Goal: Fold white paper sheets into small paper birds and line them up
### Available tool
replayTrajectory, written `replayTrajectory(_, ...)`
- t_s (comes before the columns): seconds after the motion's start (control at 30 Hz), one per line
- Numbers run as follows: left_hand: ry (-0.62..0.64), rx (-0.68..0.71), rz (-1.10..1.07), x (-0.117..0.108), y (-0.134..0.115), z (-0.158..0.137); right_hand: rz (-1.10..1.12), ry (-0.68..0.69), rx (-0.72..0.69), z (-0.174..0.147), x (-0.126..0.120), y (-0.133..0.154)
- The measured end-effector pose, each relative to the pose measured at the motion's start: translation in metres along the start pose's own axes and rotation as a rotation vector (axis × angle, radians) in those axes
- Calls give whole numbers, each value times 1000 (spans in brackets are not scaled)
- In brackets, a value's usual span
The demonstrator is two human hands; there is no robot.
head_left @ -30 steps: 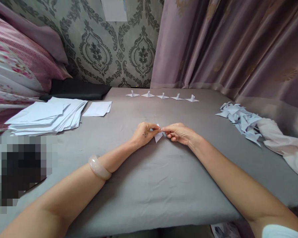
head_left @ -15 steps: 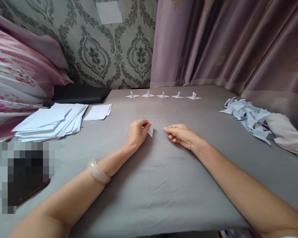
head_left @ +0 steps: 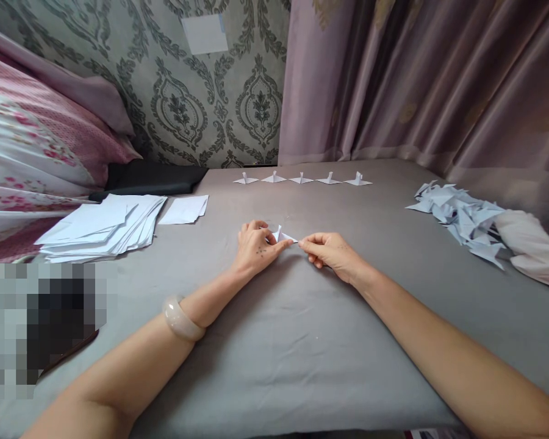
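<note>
A small white folded paper crane (head_left: 281, 235) rests at the middle of the cloth-covered table, its wings spread sideways. My left hand (head_left: 258, 249) holds it from the left, with the thumb laid along its near edge and the fingers over its left part, which they hide. At the right wing tip, the thumb and forefinger of my right hand (head_left: 332, 251) are pinched together on the paper. Behind it, a row of several similar paper cranes (head_left: 301, 178) stands near the table's far edge.
A stack of white paper sheets (head_left: 100, 228) lies at the left, beside a smaller paper pile (head_left: 183, 210). Folded black cloth (head_left: 155, 177) is behind them. To the right is a heap of folded white paper pieces (head_left: 462, 216) next to a pale cloth (head_left: 535, 247).
The crane has turned and its wings now lie spread. My left thumb has come down along it, and my right hand, apart from it before, now pinches the right wing tip.
</note>
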State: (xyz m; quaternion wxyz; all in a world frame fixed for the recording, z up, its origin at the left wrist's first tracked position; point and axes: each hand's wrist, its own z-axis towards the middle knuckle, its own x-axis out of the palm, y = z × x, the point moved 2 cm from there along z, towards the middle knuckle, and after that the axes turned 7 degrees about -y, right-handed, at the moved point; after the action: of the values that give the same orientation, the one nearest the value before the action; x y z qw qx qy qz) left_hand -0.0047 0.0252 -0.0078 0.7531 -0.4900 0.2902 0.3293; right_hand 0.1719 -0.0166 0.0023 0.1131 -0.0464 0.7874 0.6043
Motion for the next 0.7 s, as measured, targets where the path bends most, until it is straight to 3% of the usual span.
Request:
replayTrajectory(0.1, 41, -38, -35, -4, -6, -1, -81, -85, -68, -1, 1, 1)
replayTrajectory(0.4, 58, -76, -51, -10, -10, -4, -502, -231, -496, -1, 6, -7)
replayTrajectory(0.7, 185, -194, -177, -13, -25, -16, -593, -203, -555, 12, 8, -12)
